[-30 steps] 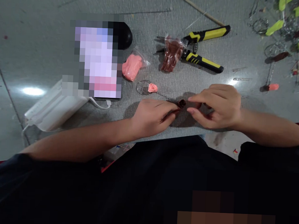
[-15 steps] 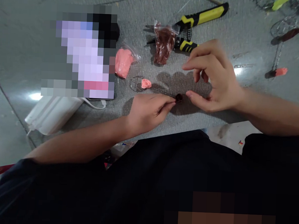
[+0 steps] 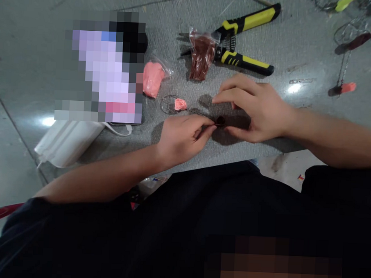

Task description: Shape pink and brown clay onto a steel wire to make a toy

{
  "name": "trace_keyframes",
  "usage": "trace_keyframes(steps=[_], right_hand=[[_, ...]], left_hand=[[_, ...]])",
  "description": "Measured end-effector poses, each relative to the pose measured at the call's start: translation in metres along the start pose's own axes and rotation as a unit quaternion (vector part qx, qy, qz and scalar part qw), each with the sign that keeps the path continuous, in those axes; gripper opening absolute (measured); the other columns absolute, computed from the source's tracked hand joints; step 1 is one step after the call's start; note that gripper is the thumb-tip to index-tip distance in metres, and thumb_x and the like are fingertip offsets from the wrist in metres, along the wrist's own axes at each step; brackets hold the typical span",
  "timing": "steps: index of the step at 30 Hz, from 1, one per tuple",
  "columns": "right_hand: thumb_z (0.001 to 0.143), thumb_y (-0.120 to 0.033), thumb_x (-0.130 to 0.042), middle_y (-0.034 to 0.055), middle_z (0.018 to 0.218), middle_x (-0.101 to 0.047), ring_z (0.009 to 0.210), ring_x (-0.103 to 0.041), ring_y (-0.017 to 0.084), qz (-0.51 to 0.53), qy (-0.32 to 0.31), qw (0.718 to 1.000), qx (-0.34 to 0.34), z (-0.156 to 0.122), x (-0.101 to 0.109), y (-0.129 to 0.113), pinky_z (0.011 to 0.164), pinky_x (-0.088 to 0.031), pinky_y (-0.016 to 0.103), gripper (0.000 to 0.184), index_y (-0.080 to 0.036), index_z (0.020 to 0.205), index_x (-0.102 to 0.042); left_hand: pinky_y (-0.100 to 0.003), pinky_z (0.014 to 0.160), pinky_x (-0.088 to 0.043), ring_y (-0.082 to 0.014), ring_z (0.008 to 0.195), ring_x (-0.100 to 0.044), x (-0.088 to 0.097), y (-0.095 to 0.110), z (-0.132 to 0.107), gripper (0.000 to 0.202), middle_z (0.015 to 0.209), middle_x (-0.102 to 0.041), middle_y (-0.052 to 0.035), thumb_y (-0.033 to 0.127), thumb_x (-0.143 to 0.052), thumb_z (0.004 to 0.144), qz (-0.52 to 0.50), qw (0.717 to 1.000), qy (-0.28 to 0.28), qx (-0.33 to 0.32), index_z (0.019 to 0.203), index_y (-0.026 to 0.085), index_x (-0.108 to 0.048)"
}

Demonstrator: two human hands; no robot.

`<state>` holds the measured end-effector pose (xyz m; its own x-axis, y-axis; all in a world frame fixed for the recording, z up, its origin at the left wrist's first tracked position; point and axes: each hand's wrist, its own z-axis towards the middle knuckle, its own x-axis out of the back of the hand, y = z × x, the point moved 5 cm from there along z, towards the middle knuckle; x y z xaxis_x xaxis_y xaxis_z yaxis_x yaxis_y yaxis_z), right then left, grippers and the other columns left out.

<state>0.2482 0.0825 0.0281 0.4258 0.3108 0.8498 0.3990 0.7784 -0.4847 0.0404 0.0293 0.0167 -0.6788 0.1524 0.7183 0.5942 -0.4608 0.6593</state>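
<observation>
Thumb and forefinger of my left hand (image 3: 185, 137) pinch a thin wire piece close to a small dark brown lump (image 3: 220, 121) at its tip. My right hand (image 3: 256, 109) is open around the far side of that lump, fingers curved and thumb apart, holding nothing. Beyond my left hand lies a wire loop (image 3: 166, 104) with a pink rose-shaped piece (image 3: 180, 104) on it; wire runs from there toward my fingers. A bag of brown clay-like material (image 3: 202, 53) and a bag of pink material (image 3: 153, 78) lie farther back.
Yellow-and-black pliers (image 3: 247, 61) lie spread behind the brown bag. A blurred-out phone-like object (image 3: 108, 70) and a white box-shaped device (image 3: 70, 144) with a cable are at left. Twisted wire pieces with coloured parts (image 3: 347, 86) sit at the right on the grey table (image 3: 299, 123).
My right hand has moved left and slightly down, closer to the brown lump, uncovering the lower pliers handle. My left hand keeps its pinch in nearly the same place.
</observation>
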Motion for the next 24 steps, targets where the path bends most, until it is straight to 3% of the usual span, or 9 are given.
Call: trace_keyframes(steps=[12,24], right_hand=[[0.1,-0.047,-0.068,0.0095,0.129,-0.079,0.116,-0.078,0.03,0.005,-0.004,1.0,0.026,0.0038,-0.0041,-0.0055,0.092,-0.062,0.043,0.048,-0.023,0.141,-0.063],[0.102,-0.044,-0.069,0.0061,0.127,-0.08,0.113,-0.078,0.027,0.014,-0.003,1.0,0.025,0.0036,-0.0043,-0.0056,0.092,-0.059,0.04,0.042,-0.024,0.139,-0.064]], left_hand=[[-0.03,0.057,-0.038,-0.0119,0.054,-0.056,0.0007,-0.0027,0.0013,0.009,0.059,-0.061,0.0061,0.033,-0.076,0.104,0.011,1.0,0.006,0.014,0.101,0.026,-0.081],[-0.032,0.055,-0.039,-0.0136,0.054,-0.054,0.0014,-0.0086,0.0033,0.004,0.059,-0.06,0.0065,0.029,-0.075,0.102,-0.008,0.999,0.014,0.03,0.099,0.028,-0.078]])
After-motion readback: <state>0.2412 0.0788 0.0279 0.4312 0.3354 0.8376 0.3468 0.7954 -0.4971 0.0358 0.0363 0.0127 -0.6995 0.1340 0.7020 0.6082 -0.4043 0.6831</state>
